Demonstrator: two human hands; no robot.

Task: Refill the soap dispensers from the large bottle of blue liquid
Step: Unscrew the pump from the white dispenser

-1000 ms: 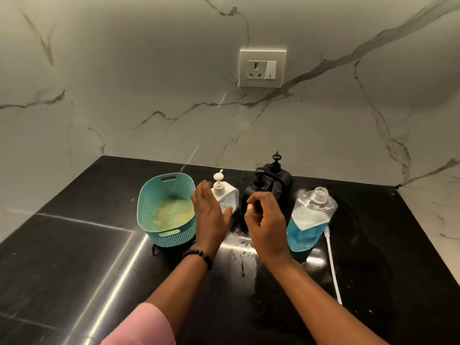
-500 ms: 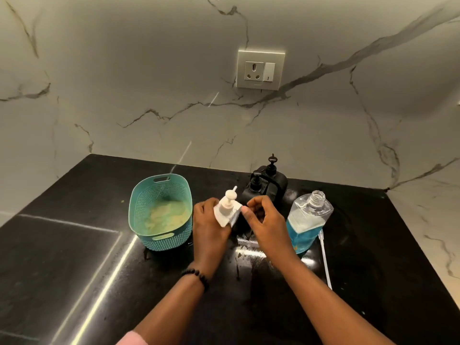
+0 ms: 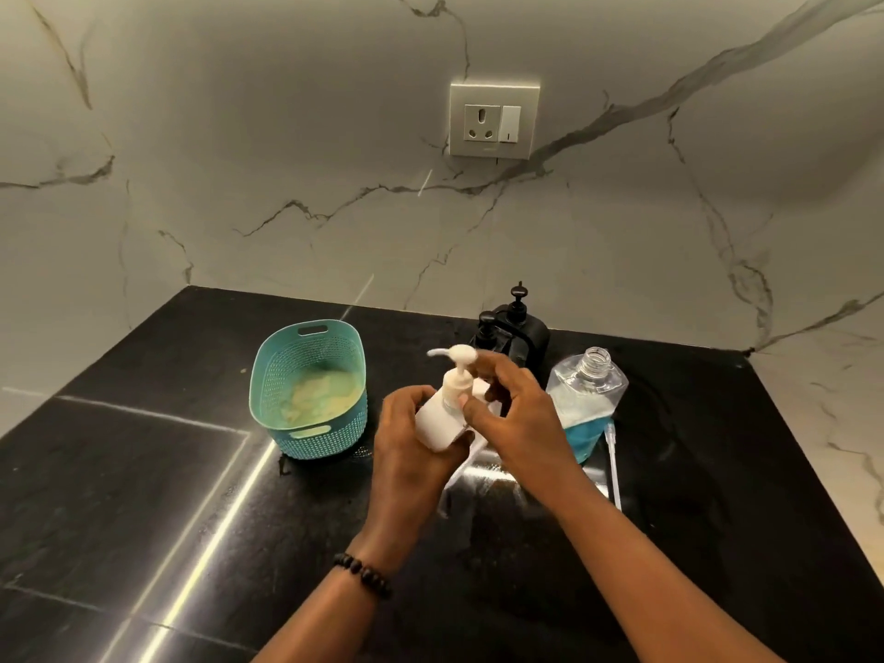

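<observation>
My left hand [image 3: 406, 442] grips a small white soap dispenser [image 3: 437, 418] by its body, lifted off the black counter and tilted. My right hand [image 3: 514, 413] has its thumb and fingers curled round the dispenser's pump neck [image 3: 457, 382]. To the right stands the large clear bottle [image 3: 581, 401], uncapped, with blue liquid in its lower half. Its pump tube [image 3: 613, 464] lies on the counter beside it. Two black dispensers [image 3: 514, 327] stand behind my hands near the wall.
A teal perforated basket [image 3: 268, 375] with a yellowish cloth inside sits to the left on the counter [image 3: 143, 495]. A wall socket [image 3: 492, 119] is set in the marble backsplash. Wet smears shine on the counter under my hands.
My left hand took the white dispenser from the counter and brought it up and nearer. My right hand moved from the black dispenser onto the white pump neck.
</observation>
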